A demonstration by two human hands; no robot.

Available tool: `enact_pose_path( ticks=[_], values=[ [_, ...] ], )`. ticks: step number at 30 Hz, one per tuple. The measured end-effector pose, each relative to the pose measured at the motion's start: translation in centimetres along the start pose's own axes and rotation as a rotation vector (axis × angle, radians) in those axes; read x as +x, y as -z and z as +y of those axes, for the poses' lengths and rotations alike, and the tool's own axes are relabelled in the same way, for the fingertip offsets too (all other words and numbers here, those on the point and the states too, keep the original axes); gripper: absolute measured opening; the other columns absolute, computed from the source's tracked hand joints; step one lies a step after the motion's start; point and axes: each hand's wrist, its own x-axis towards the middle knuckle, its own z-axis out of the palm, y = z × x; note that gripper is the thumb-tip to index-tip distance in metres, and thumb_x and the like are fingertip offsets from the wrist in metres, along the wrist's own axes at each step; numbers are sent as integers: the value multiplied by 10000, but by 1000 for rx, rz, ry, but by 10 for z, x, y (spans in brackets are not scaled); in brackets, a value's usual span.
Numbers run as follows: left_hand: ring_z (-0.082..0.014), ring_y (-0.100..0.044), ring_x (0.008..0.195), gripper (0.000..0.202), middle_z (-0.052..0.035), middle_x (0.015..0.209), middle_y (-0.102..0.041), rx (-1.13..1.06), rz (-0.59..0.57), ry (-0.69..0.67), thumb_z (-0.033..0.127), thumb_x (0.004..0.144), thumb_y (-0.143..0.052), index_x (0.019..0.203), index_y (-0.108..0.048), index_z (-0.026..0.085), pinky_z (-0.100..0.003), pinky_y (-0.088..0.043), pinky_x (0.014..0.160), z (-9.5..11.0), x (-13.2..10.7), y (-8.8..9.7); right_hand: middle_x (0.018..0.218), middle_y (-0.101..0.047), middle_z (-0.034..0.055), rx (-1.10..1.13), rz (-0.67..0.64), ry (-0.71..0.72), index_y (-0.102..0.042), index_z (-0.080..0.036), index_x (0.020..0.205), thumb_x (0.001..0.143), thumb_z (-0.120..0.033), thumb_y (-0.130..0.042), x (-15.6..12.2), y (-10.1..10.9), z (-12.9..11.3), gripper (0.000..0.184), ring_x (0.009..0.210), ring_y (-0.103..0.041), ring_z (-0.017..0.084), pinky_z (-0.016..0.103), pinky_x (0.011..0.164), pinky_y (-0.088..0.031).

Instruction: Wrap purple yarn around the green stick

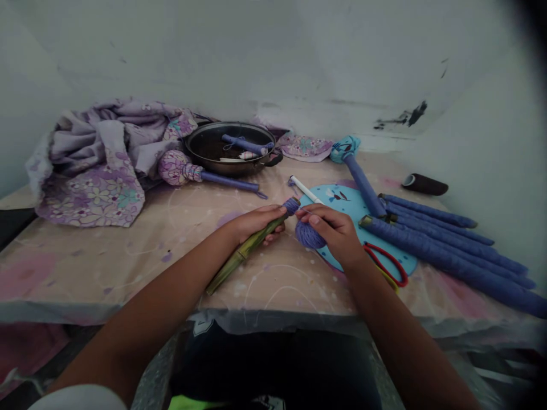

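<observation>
My left hand point(256, 223) grips a green bamboo stick point(248, 250), which slants down towards the table's front edge. Blue yarn point(291, 205) is wound around the stick's far tip. My right hand point(329, 228) holds a ball of blue yarn point(308, 234) close to that tip, its fingers on top of the ball. A thin strand seems to run between ball and stick. A white tube point(304, 189) lies just beyond my right hand, on a light blue cut-out sheet point(354, 205).
Several blue-wrapped sticks point(444, 256) lie at right beside red-handled scissors point(387, 265) and a dark spool point(425, 184). Behind stand a black pan point(231, 148) holding items, a floral cloth point(94, 171) and a floral-headed stick point(228, 182). The table's covered front edge point(128, 310) is near me.
</observation>
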Motion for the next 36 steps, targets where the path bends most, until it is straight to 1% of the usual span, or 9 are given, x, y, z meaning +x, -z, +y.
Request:
enact_pose_path(
  ticks=[5,11,16,20,23,26,28,33,36],
  values=[
    [-65,-480,397,239,7,585,-511,-58,123,-66,365,840,-411,807,-473,137,-184,-421,388,4,1,1,893,-644,52,-103,-194,-10,-624,-200,801,824,-270,-476,1,-4,1,165,857,-589,155,309,786,-456],
    [-67,-445,414,421,28,527,-453,-184,-80,141,502,856,-253,931,-493,165,-160,-414,368,9,-4,0,769,-623,56,-466,-265,84,-589,-178,744,821,-210,-451,4,-5,9,161,765,-552,164,318,744,-424],
    [-69,-423,410,357,29,514,-436,-205,-127,74,421,883,-248,943,-486,162,-127,-359,317,9,-7,-7,771,-622,60,-522,-227,79,-578,-173,749,827,-226,-440,4,-5,11,167,756,-552,170,314,729,-419],
    [-56,-380,361,365,35,499,-419,-234,-133,84,446,874,-249,834,-470,158,-115,-323,275,11,-7,-13,739,-609,54,-574,-160,40,-577,-170,759,837,-268,-427,4,-4,12,196,723,-550,167,302,693,-416],
    [-49,-374,352,325,24,542,-441,-260,-175,97,415,858,-301,775,-462,145,-135,-357,275,10,-6,-14,717,-599,51,-611,-134,28,-575,-168,747,842,-280,-413,4,-3,13,219,698,-545,164,296,674,-410],
    [-41,-407,385,131,9,638,-494,-255,-189,38,253,786,-440,797,-478,129,-146,-396,303,6,-5,-11,714,-597,50,-618,-139,27,-571,-168,734,846,-283,-406,4,-4,13,230,695,-541,162,290,672,-404],
    [-45,-450,424,110,-2,703,-531,-233,-174,0,170,732,-485,831,-493,122,-155,-425,342,3,-4,-9,699,-590,44,-616,-142,28,-564,-171,719,846,-280,-404,4,-5,12,232,681,-535,155,281,659,-398],
    [-119,-572,632,190,-62,799,-589,-248,-96,-26,200,761,-459,909,-524,101,-236,-494,521,0,-1,-7,631,-552,22,-639,-102,30,-519,-176,647,827,-239,-401,5,-4,12,225,607,-498,136,258,596,-372],
    [-117,-558,609,227,-54,748,-577,-270,-99,-9,231,799,-420,937,-534,91,-240,-480,523,-1,0,-6,634,-554,19,-640,-73,17,-525,-173,665,820,-222,-401,6,-2,13,205,606,-501,134,253,596,-370]
  ],
)
